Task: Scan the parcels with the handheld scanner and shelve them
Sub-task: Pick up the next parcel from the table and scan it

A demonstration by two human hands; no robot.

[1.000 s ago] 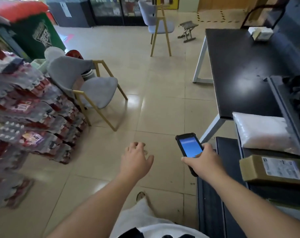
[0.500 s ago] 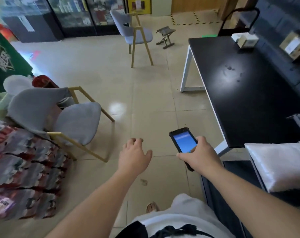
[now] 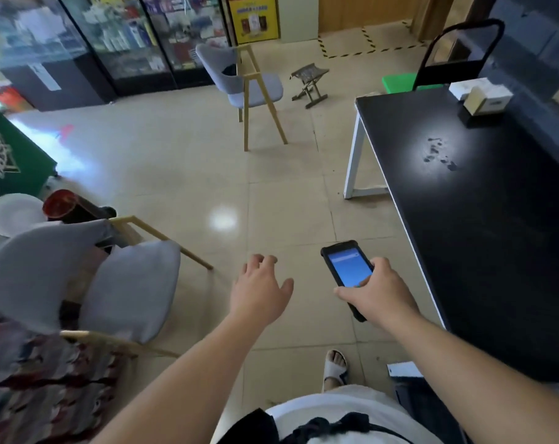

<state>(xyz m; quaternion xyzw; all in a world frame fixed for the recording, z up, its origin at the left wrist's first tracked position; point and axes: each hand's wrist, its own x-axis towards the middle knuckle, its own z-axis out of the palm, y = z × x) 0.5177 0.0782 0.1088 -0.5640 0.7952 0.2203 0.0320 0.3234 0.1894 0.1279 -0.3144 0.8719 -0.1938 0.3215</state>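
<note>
My right hand [image 3: 379,291] grips the black handheld scanner [image 3: 345,265], its blue screen lit and facing up, held over the tiled floor beside the black table [image 3: 483,225]. Out in front at the same height, my left hand [image 3: 260,288] hangs relaxed with loosely curled fingers and holds nothing. No parcel shows in this view. A small white and tan box [image 3: 480,96] sits at the table's far end.
A grey chair with wooden legs [image 3: 111,283] stands close on my left, in front of stacked bottle packs [image 3: 31,379]. Another grey chair [image 3: 255,91] and a folding stool [image 3: 310,81] stand further ahead. Glass-door coolers [image 3: 111,40] line the back wall.
The view has swung up and to the left; the white and brown parcels at the lower right have left the frame. Both hands keep their pose, the scanner still held.
</note>
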